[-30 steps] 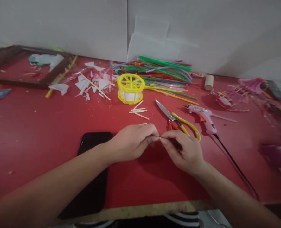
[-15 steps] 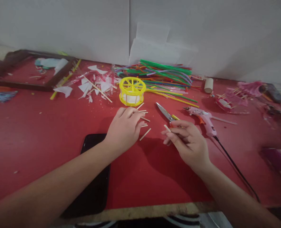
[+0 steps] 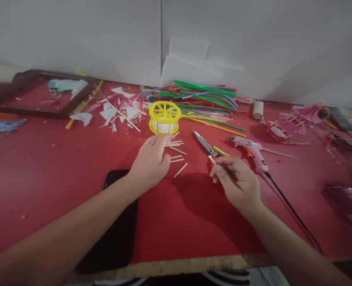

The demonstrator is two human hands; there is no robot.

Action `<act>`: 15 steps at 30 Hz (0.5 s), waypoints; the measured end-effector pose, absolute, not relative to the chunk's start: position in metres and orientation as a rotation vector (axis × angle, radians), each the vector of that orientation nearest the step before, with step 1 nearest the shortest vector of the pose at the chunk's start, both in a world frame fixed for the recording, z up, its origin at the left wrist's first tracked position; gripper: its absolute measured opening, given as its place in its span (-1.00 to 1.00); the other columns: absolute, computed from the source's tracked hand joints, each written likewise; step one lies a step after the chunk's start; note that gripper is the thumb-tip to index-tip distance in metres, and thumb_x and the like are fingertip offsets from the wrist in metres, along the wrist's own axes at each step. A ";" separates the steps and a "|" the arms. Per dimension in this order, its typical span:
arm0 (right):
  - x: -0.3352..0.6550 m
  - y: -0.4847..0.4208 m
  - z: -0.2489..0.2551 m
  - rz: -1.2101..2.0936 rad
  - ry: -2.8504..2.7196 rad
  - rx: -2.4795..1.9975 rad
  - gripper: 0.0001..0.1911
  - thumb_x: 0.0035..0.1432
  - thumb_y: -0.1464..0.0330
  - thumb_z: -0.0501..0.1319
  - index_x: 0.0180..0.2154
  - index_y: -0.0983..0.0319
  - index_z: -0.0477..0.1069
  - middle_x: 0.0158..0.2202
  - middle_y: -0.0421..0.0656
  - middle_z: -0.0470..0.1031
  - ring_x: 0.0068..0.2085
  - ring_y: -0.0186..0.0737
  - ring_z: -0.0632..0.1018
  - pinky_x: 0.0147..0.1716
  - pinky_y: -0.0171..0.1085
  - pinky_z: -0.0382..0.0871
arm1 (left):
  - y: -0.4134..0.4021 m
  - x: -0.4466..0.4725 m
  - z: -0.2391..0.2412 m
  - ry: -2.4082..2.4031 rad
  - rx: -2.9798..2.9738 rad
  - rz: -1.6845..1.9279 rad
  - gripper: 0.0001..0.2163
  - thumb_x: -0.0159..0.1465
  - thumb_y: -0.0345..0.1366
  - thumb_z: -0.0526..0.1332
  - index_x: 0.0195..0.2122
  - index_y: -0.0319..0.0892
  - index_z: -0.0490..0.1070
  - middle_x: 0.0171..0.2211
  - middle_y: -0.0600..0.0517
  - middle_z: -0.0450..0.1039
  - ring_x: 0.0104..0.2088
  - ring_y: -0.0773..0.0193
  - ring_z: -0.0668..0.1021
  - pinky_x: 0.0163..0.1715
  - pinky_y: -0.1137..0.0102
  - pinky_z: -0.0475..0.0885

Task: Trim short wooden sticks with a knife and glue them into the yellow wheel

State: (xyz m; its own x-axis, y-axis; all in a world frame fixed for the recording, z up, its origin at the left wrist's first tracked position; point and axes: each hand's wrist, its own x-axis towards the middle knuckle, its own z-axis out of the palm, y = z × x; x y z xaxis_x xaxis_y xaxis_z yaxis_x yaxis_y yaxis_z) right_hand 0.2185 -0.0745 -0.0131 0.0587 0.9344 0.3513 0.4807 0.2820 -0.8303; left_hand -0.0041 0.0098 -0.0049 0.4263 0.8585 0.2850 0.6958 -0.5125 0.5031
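Observation:
My right hand (image 3: 237,178) pinches a short wooden stick (image 3: 212,159) between thumb and fingers, its pale end pointing up and left. My left hand (image 3: 152,161) reaches over the table, fingers stretched out and thumb apart, at the front foot of a small round yellow frame (image 3: 164,115). That frame has a spoked top, thin wooden posts and a white inside. Whether the left fingertips touch it I cannot tell. Several cut sticks (image 3: 180,170) lie just right of the left hand. Scissors (image 3: 204,142) lie beyond the right hand, their handles partly hidden by it.
A pink glue gun (image 3: 251,149) with a black cord lies at right. Colourful pipe cleaners (image 3: 205,95) are piled at the back. White scraps (image 3: 107,113) and a dark wooden frame (image 3: 29,111) lie left. A black phone (image 3: 113,234) sits under my left forearm.
My left hand has shifted slightly left and up, off the loose sticks and towards the yellow frame's base. My right hand still holds its stick. The view has tilted a little.

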 end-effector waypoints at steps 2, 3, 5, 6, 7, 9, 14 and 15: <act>0.219 -0.075 -0.013 0.575 -1.585 -1.346 -0.93 0.27 0.37 0.17 -0.19 0.16 0.39 -0.48 -0.28 0.49 -0.51 -0.43 0.50 -0.50 -0.43 0.42 | 0.011 -0.008 -0.002 1.308 2.430 0.745 -0.52 0.16 -0.51 0.01 0.15 -0.28 0.25 0.14 -0.16 0.38 0.17 0.03 0.39 0.19 0.09 0.25; 0.219 -0.075 -0.012 0.576 -1.594 -1.343 -0.93 0.27 0.37 0.16 -0.19 0.16 0.39 -0.47 -0.28 0.49 -0.51 -0.43 0.50 -0.50 -0.43 0.42 | 0.012 -0.009 -0.002 1.304 2.455 0.732 -0.51 0.16 -0.49 0.02 0.15 -0.26 0.22 0.15 -0.15 0.37 0.17 0.02 0.39 0.20 0.07 0.23; 0.220 -0.075 -0.012 0.580 -1.612 -1.338 -0.93 0.28 0.38 0.15 -0.20 0.16 0.38 -0.47 -0.28 0.49 -0.51 -0.44 0.49 -0.50 -0.43 0.41 | 0.013 -0.011 -0.003 1.322 2.464 0.670 -0.53 0.14 -0.45 0.04 0.12 -0.25 0.19 0.15 -0.18 0.37 0.17 -0.03 0.38 0.18 0.01 0.19; 0.219 -0.076 -0.011 0.582 -1.620 -1.337 -0.93 0.28 0.38 0.15 -0.20 0.16 0.38 -0.47 -0.28 0.49 -0.51 -0.44 0.49 -0.50 -0.44 0.40 | 0.014 -0.011 -0.004 1.336 2.454 0.638 -0.54 0.13 -0.43 0.05 0.11 -0.25 0.18 0.14 -0.20 0.38 0.16 -0.05 0.38 0.17 -0.01 0.18; 0.219 -0.076 -0.011 0.584 -1.625 -1.337 -0.93 0.28 0.38 0.15 -0.20 0.16 0.38 -0.47 -0.28 0.49 -0.51 -0.45 0.49 -0.50 -0.44 0.40 | 0.014 -0.011 -0.005 1.345 2.445 0.613 -0.55 0.13 -0.42 0.05 0.09 -0.25 0.18 0.12 -0.21 0.38 0.16 -0.05 0.38 0.17 -0.02 0.18; 0.218 -0.076 -0.010 0.583 -1.630 -1.340 -0.94 0.28 0.38 0.14 -0.21 0.16 0.38 -0.48 -0.28 0.48 -0.51 -0.45 0.49 -0.51 -0.45 0.39 | 0.014 -0.010 -0.006 1.348 2.440 0.600 -0.56 0.13 -0.41 0.04 0.08 -0.25 0.17 0.11 -0.21 0.39 0.14 -0.05 0.38 0.16 -0.01 0.17; 0.218 -0.077 -0.009 0.595 -1.623 -1.341 -0.93 0.29 0.39 0.14 -0.20 0.16 0.38 -0.48 -0.29 0.48 -0.52 -0.46 0.48 -0.50 -0.46 0.39 | 0.011 -0.008 -0.002 1.305 2.460 0.594 -0.62 0.15 -0.42 0.02 0.03 -0.25 0.19 0.08 -0.16 0.46 0.14 -0.02 0.36 0.15 0.06 0.15; 0.218 -0.077 -0.009 0.596 -1.623 -1.341 -0.93 0.29 0.39 0.14 -0.20 0.16 0.38 -0.48 -0.29 0.48 -0.52 -0.46 0.48 -0.50 -0.46 0.40 | 0.011 -0.008 -0.002 1.303 2.466 0.587 -0.63 0.15 -0.42 0.02 0.02 -0.25 0.19 0.08 -0.16 0.47 0.14 -0.02 0.36 0.14 0.07 0.15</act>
State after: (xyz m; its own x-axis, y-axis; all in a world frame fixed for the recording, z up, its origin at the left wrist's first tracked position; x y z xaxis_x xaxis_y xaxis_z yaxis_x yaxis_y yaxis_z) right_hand 0.2184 -0.0773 -0.0094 0.0141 0.9399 0.3412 0.4959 0.2897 -0.8186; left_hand -0.0080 0.0106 -0.0020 0.5078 0.8336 0.2172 0.7152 -0.5485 0.4332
